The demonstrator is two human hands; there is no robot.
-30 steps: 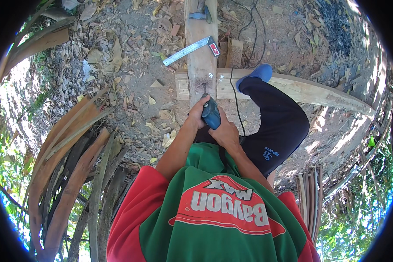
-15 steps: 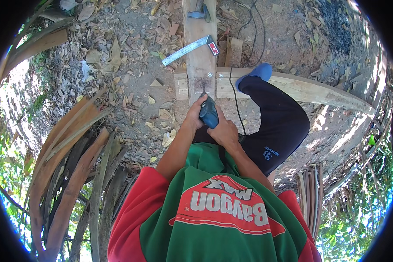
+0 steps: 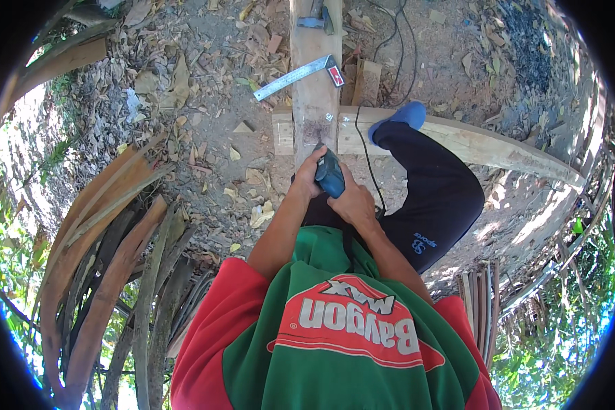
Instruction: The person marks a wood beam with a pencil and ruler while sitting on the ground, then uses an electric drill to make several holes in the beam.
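My left hand (image 3: pixel 309 174) grips the front of a dark blue-green power drill (image 3: pixel 329 179), and my right hand (image 3: pixel 352 199) is closed round its rear part. The drill's bit points onto a dark, dusty patch on a long pale board (image 3: pixel 311 48) lying lengthwise ahead of me, with small pencil marks beside the patch. This board crosses over a second, wider pale plank (image 3: pixel 471 140). A steel try square (image 3: pixel 290 78) lies askew across the long board, and a hammer (image 3: pixel 311 22) rests farther along it.
A black cord (image 3: pixel 364 150) runs past my foot in a blue slipper (image 3: pixel 406 115). A short wood offcut (image 3: pixel 367 82) lies right of the long board. Bent bark-edged strips (image 3: pixel 102 260) are piled at the left, thinner slats (image 3: pixel 485 307) at the lower right. Dry leaves litter the ground.
The drill and both hands have shifted very slightly away from me along the board, with less of the bit showing. The grip is the same.
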